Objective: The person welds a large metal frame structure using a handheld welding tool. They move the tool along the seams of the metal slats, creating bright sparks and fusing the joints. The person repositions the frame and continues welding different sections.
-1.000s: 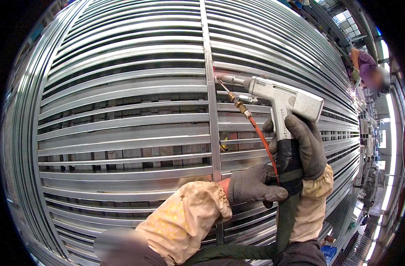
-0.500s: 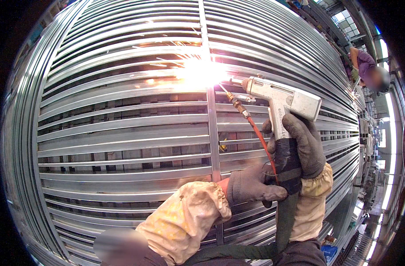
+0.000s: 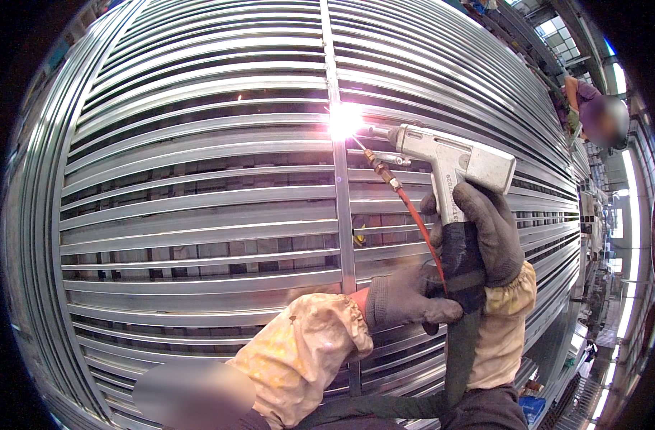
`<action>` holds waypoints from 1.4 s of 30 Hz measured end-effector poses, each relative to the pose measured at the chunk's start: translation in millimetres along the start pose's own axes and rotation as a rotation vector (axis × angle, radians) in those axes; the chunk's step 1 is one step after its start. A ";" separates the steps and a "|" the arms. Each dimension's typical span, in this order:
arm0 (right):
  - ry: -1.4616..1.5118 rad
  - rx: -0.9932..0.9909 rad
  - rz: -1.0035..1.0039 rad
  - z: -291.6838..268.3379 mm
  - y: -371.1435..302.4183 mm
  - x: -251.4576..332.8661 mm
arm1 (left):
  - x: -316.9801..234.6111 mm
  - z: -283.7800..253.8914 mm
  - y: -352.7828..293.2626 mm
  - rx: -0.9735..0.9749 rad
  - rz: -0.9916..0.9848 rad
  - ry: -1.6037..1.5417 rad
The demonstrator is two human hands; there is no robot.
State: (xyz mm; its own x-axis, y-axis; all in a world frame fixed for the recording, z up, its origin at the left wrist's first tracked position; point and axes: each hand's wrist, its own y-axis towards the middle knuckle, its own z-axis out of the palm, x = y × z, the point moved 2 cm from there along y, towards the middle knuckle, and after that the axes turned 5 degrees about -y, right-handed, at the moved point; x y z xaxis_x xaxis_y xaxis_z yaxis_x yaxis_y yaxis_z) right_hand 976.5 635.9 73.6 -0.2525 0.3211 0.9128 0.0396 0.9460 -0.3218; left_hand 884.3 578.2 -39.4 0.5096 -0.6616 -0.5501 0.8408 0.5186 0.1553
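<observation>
In my gloved right hand (image 3: 494,233) is the black-taped handle of a silver welding gun (image 3: 453,155), fingers closed round it. My gloved left hand (image 3: 406,297) closes on the lower end of that same handle, thumb in front, some fingers hidden behind. The gun's nozzle points left at a metal frame of many parallel bars. A bright white-violet glare (image 3: 346,122) covers the tip, where the bars meet a crosswise bar (image 3: 345,222). A thin red tube (image 3: 420,226) with a brass fitting (image 3: 382,168) runs beneath the nozzle to the glare.
A dark sleeved cable (image 3: 462,358) drops from the handle and bends left across my lap. At the far right another person in a purple top (image 3: 592,104) leans by the frame. A blue object (image 3: 532,408) lies at lower right.
The glare has shrunk and the orange spray of sparks to its left has almost gone. The gun has shifted very slightly left; both hands keep their hold.
</observation>
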 end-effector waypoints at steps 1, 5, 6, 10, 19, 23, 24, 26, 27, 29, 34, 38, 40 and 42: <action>0.013 0.002 0.043 0.5 0.9 1.4 | -1.4 -0.3 -0.7 -0.002 0.009 -0.004; 0.109 0.031 0.038 -0.1 3.0 -1.2 | -2.3 1.2 -1.6 -0.025 -0.002 -0.029; 0.112 0.038 0.045 0.5 2.7 -0.2 | -2.2 1.6 -1.6 -0.032 0.003 -0.031; 0.110 0.039 0.031 -3.5 4.1 -4.8 | 0.6 -0.7 -0.4 -0.001 -0.030 -0.025; 0.080 0.030 0.032 3.4 -0.2 1.7 | -2.9 2.8 -4.1 -0.004 -0.047 -0.109; 0.096 0.036 0.030 2.9 -0.9 0.8 | -2.4 4.1 -2.2 -0.011 -0.026 -0.098; 0.097 0.033 0.030 3.4 -2.1 1.2 | -3.9 5.0 -2.6 -0.024 -0.019 -0.085; 0.099 0.036 0.030 3.7 -2.7 2.1 | -0.6 2.1 -3.1 -0.010 -0.015 -0.073; 0.100 0.043 0.030 3.8 -2.6 2.5 | -0.1 1.6 -3.7 -0.006 -0.014 -0.068; 0.100 0.052 0.027 3.9 -2.4 2.4 | -3.1 3.2 -4.1 0.001 -0.013 -0.063; 0.097 0.037 0.037 4.2 -5.3 3.0 | 1.0 2.3 -2.1 0.040 0.027 -0.085; -0.119 0.032 -0.150 0.0 -5.2 -4.7 | 6.2 -0.3 -2.6 0.057 0.014 -0.081; 0.035 0.033 0.016 0.7 -3.1 -2.5 | 7.5 -1.5 -2.3 0.067 0.016 -0.072; 0.018 0.005 0.006 -0.1 -3.8 -4.0 | 7.6 -1.5 -1.6 0.076 0.034 -0.057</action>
State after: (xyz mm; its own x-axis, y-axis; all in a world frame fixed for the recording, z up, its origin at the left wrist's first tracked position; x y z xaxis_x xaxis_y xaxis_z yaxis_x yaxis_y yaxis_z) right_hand 977.5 631.0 71.2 -0.2345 0.3272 0.9154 0.0357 0.9439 -0.3282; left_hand 886.6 573.1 -45.0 0.5458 -0.6750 -0.4965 0.8332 0.5001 0.2360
